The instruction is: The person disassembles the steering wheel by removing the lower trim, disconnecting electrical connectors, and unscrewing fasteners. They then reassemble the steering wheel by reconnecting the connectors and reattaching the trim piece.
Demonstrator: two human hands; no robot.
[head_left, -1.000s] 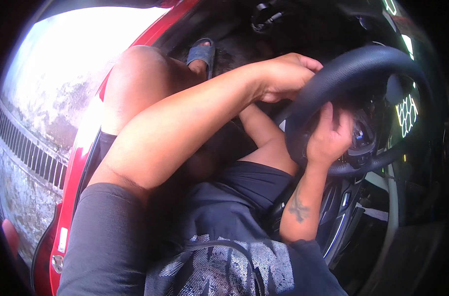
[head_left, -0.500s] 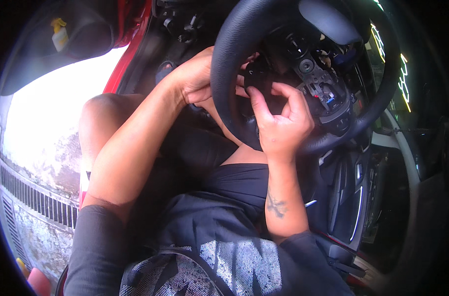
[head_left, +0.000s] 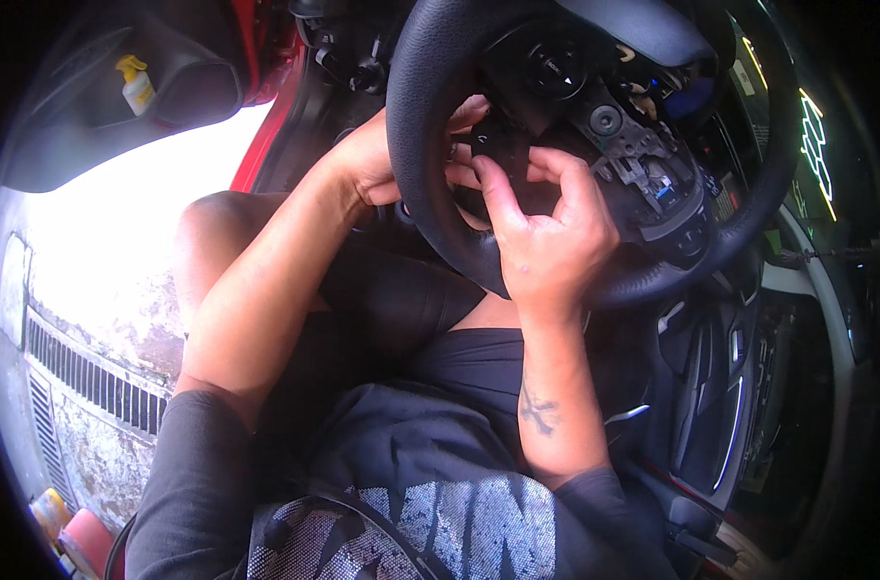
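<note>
Between my hands is a small black button panel [head_left: 503, 153] with a pale symbol on its face, inside the left part of the steering wheel [head_left: 407, 106]. My right hand [head_left: 556, 227] pinches it, thumb on the near side and bent fingers toward its right edge. My left hand [head_left: 364, 164] reaches past the wheel rim, which hides part of it; its fingers close on the panel's left side. To the right, the wheel's hub lies uncovered, showing a grey metal bracket [head_left: 643, 169] with a blue connector [head_left: 664, 191]. A round black control pad [head_left: 558, 70] sits above.
The open car door [head_left: 53, 145] at far left holds a spray bottle [head_left: 135, 85] with a yellow top. Outside lies pale ground with a drain grate [head_left: 92, 372]. Pink and yellow containers stand lower left. The centre console [head_left: 701, 406] is on the right.
The view has shifted slightly, so the wheel sits a little differently in the picture. Both hands stay on the panel, and its face appears tilted a little differently, darker now.
</note>
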